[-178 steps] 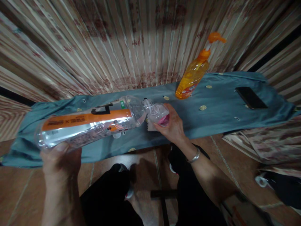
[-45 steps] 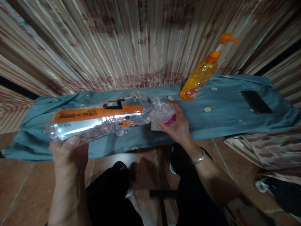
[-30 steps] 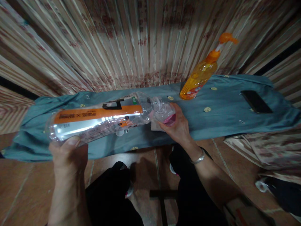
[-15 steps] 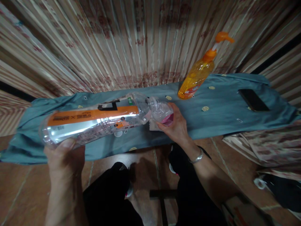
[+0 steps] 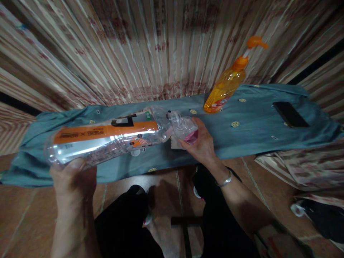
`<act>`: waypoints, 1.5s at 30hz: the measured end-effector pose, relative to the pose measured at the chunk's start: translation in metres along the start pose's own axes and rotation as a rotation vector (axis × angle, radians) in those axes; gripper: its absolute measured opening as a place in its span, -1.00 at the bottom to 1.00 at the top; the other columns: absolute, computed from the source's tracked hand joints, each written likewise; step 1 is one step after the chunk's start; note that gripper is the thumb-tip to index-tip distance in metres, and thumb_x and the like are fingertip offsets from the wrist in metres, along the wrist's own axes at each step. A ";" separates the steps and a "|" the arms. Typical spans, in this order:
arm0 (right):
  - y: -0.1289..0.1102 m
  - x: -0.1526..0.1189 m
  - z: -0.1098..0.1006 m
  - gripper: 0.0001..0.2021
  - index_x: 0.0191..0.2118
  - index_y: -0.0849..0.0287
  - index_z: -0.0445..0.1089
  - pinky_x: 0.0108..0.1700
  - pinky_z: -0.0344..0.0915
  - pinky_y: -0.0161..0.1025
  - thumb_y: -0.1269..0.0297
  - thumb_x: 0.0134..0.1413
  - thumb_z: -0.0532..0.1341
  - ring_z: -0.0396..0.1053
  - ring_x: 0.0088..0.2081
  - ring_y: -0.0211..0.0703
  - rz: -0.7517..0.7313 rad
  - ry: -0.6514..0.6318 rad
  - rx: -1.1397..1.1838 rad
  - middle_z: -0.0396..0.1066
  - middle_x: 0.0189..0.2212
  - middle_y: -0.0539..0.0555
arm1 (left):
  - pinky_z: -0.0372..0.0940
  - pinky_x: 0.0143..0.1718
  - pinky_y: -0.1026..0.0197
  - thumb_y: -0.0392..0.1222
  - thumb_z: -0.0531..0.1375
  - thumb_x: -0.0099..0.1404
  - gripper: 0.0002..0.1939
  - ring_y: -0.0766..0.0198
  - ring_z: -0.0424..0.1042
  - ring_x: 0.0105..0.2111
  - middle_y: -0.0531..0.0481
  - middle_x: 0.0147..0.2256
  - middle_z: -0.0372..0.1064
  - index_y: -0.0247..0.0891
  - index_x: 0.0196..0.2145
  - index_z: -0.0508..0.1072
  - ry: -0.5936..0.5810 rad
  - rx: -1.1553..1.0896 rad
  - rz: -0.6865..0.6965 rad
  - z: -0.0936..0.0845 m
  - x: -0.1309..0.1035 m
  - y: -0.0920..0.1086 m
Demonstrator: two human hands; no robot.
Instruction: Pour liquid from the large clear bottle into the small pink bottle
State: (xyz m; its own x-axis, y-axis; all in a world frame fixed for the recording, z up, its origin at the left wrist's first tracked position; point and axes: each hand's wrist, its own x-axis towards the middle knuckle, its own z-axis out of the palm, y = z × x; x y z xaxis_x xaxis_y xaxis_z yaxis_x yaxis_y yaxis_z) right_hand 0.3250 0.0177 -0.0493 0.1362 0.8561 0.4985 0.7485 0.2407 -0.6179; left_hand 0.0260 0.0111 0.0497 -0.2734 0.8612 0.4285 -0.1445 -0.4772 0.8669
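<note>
Teal-draped worktop [image 5: 258, 118], stripy curtain [image 5: 134, 46] behind, brown tiles [image 5: 27, 208] down below
Left hand [image 5: 73, 179] wrapped round a big clear bottle [image 5: 107, 138], right hand [image 5: 202, 145] clutching a little see-through container [image 5: 186, 125].

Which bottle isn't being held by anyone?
The amber pump bottle, standing on the blue-green cloth. The left hand grips the large orange-and-silver bottle; the right hand holds the small clear-and-pink container.

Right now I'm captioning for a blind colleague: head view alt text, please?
The left hand holds a large clear bottle sideways, pointed at a small container in the right hand. A pump bottle and phone rest on blue cloth.
</note>
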 end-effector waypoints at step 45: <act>0.001 -0.001 0.002 -0.22 0.27 0.19 0.16 0.22 0.37 0.24 0.03 -0.01 0.39 0.42 0.19 0.23 -0.006 0.028 0.001 0.41 0.18 0.33 | 0.40 0.14 -0.28 -0.13 0.49 -0.22 -0.14 -0.19 0.48 0.09 -0.03 0.03 0.49 0.07 0.11 0.44 0.030 0.016 -0.014 0.001 -0.001 -0.001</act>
State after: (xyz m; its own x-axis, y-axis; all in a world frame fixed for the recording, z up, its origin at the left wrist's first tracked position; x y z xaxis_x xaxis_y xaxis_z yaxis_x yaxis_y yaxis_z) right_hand 0.3238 0.0180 -0.0515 0.1495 0.8416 0.5190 0.7487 0.2465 -0.6154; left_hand 0.0271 0.0109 0.0490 -0.2997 0.8619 0.4090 -0.1329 -0.4623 0.8767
